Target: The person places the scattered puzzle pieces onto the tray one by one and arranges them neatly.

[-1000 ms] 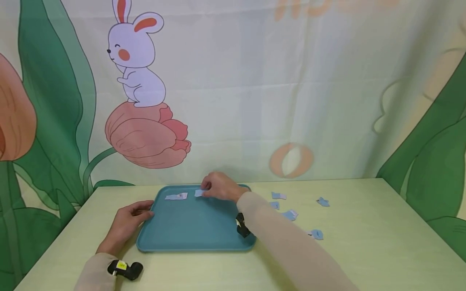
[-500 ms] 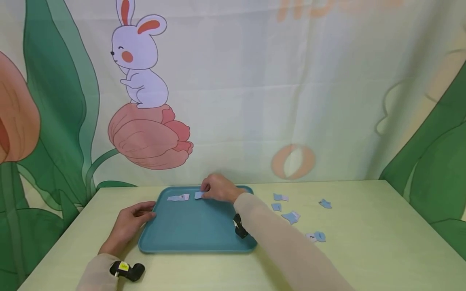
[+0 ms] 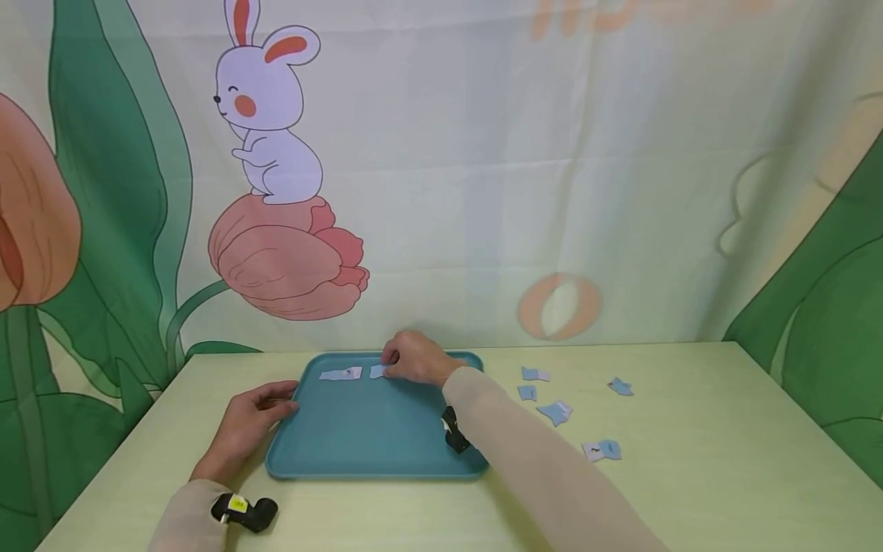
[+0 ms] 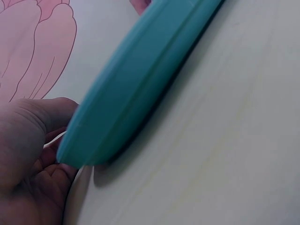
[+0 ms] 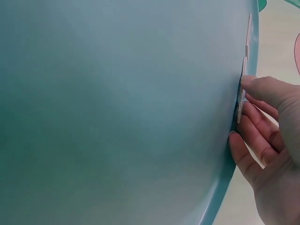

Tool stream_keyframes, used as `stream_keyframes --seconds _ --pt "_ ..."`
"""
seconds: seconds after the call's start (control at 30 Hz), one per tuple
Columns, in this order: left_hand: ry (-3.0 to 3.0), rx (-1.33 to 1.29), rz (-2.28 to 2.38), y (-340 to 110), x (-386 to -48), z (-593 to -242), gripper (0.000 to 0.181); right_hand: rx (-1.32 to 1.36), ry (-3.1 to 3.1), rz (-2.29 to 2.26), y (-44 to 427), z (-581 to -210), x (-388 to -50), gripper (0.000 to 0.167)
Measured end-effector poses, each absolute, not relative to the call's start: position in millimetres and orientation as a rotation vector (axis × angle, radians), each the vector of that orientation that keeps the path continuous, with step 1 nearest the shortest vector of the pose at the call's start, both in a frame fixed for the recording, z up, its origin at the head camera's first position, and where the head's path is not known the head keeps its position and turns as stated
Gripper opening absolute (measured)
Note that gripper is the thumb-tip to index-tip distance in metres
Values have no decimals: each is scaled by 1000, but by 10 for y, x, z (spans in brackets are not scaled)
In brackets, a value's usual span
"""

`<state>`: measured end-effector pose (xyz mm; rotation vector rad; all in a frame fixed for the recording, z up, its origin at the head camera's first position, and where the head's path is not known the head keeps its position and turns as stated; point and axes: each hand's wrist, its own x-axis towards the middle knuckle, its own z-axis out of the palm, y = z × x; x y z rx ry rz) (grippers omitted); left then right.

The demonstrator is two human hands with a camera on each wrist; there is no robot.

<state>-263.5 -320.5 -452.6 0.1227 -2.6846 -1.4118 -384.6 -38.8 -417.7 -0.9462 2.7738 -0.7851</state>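
A blue-green tray lies on the table. At its left rim my left hand grips the edge; the left wrist view shows the thumb side of this hand against the tray's outer wall. Near the far rim, my right hand pinches a light-blue puzzle piece, partly covered by the fingers. In the right wrist view the thumb lies on that piece, the other fingers beyond it. Left of it on the tray lies a short strip of puzzle pieces, a small gap apart.
Several blue and white puzzle pieces lie right of the tray, among them a tilted one, a lone one and a pair near the front. A printed curtain hangs behind the table's far edge.
The camera view has shifted slightly, so the whole scene sits a little farther right. Both hands keep their places on the tray; the right hand with its puzzle piece has barely moved.
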Motion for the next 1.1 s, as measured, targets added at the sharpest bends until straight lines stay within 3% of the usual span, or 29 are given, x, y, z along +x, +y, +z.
stream_keyframes --seconds 0.67,1.1 --pt "-2690 140 -1405 -3195 -2641 -4532 47 -1032 2748 -923 -206 -3983 -3738 27" --pt "-2689 143 -1425 -3205 -2651 -4534 47 -1158 2781 -1026 418 -3742 -3490 27"
